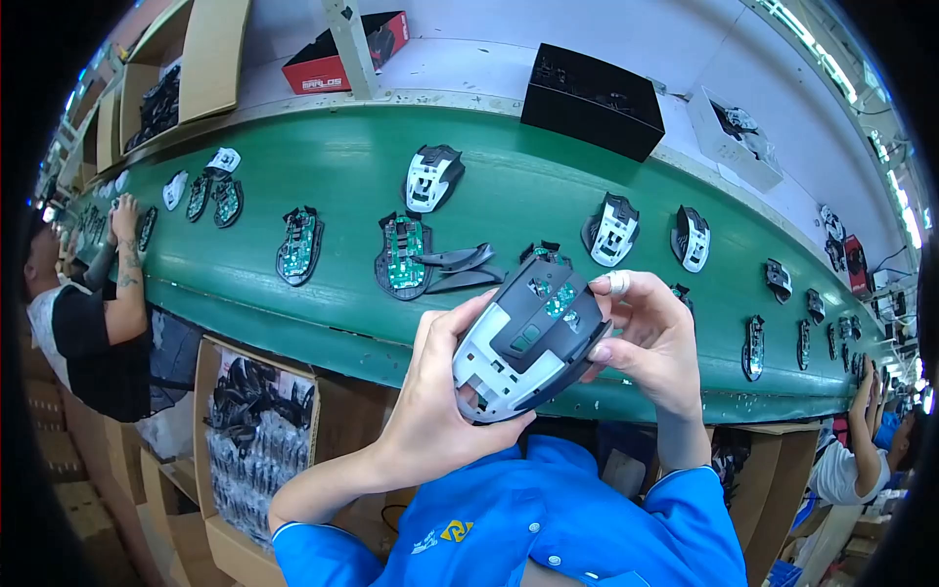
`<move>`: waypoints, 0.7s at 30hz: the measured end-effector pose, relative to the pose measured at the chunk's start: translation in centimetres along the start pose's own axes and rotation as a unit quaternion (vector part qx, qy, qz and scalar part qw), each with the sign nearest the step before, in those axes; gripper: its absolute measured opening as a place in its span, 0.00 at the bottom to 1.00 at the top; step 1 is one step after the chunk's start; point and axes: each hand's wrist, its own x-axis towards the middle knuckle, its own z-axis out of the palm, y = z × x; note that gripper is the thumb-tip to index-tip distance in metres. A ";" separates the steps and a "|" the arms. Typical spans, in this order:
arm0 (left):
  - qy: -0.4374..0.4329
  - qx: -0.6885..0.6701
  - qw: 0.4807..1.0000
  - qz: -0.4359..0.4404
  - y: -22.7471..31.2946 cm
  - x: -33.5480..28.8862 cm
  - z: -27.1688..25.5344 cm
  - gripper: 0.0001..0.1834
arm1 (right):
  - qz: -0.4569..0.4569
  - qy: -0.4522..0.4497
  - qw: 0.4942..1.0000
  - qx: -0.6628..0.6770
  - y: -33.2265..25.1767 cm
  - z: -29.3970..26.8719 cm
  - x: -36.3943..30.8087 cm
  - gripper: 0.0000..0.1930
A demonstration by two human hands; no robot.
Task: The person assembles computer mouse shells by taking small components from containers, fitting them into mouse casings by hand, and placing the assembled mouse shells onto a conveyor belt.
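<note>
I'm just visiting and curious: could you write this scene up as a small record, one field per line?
Left hand: the person's left hand grips a dark grey and white plastic mouse shell
Right hand: the person's right hand has thumb and fingers at the shell's right edge; firmness unclear
Surface: a long, smooth green worktop
Lying nearby: a green circuit board on a black base, beside glossy black curved plastic pieces
Far side: an open black rectangular box
Others: co-workers at far left and far right
</note>
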 end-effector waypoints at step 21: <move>-0.003 0.122 0.984 0.130 -0.6 1.2 -1.9 0.42 | 0.100 -0.114 0.975 0.160 2.9 0.1 3.5 0.55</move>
